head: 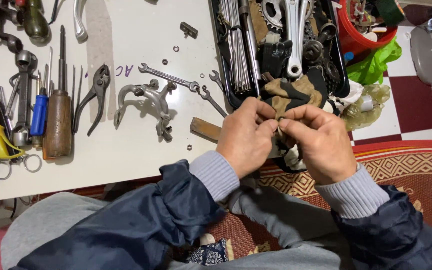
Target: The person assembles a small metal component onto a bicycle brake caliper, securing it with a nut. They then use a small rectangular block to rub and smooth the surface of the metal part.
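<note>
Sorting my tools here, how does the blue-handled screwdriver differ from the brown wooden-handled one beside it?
The blue-handled screwdriver has a slim, bright handle; the brown wooden-handled screwdriver has a much thicker, dull, worn one. The brown one is also longer overall. Both lie on the white table, tips pointing away, untouched by the hands.

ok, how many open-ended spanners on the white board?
3: a long one above the brake caliper, a short one right of it, and one by the black tray. More may be hidden in the tray.
</note>
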